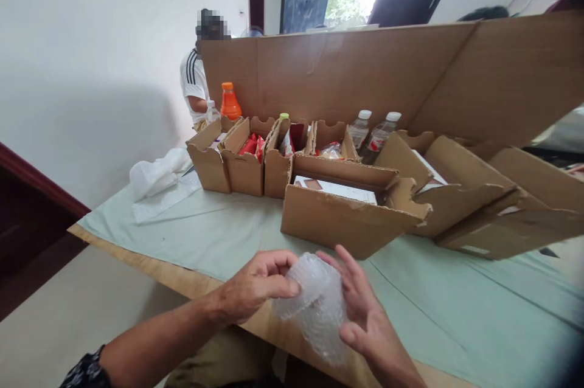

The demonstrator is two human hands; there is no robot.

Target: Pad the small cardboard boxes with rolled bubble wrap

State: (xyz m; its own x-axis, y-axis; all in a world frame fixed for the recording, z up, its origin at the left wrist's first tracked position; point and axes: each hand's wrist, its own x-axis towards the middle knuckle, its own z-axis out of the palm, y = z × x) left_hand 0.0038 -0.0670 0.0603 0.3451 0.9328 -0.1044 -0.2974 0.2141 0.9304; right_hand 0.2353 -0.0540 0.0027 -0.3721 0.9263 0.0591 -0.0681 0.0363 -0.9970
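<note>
A crumpled piece of clear bubble wrap (322, 309) is held up in front of me, over the near edge of the table. My left hand (260, 284) pinches its upper left part between thumb and fingers. On the other side, my right hand (362, 309) has its fingers stretched apart and lies along the wrap's right side; some of its fingers are partly behind the wrap. Just beyond my hands stands a cardboard bin (337, 214) with a white box (337, 189) inside.
More cardboard bins (207, 169) stand in a row, some holding red packets (250, 146). Behind them are an orange bottle (230, 103) and clear bottles (382, 132). Bubble wrap (159, 178) lies at the table's left. A tall cardboard panel (342, 72) crosses the back; a person (194, 81) is beyond it.
</note>
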